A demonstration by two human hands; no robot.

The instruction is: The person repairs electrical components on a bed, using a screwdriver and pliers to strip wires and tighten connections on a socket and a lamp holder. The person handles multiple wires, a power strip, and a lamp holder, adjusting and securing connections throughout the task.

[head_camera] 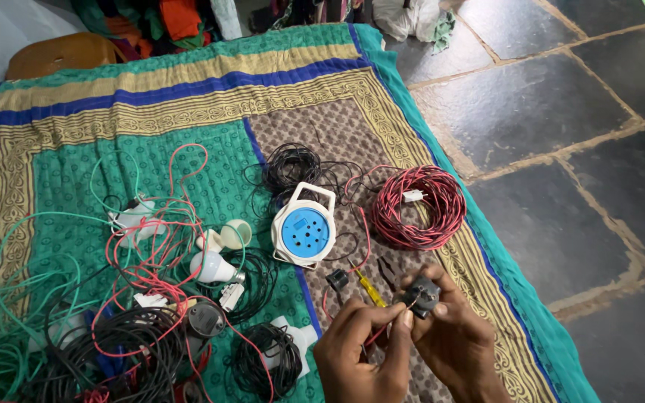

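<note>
My right hand (460,339) grips a small black plug-like fitting (421,295) above the patterned quilt (188,104). My left hand (363,351) pinches a thin red wire (377,334) and holds its end against the fitting. A yellow-handled screwdriver (371,289) and a small black part (337,280) lie on the quilt just beyond my hands. A white and blue extension reel (305,227) sits further out, with a coil of red and black wire (418,207) to its right.
Tangled green, red and black wires (76,328) cover the quilt's left side, with white bulbs (214,265) and holders among them. A black wire coil (290,166) lies behind the reel. Dark stone floor (561,112) runs along the right. Clothes are piled at the far edge.
</note>
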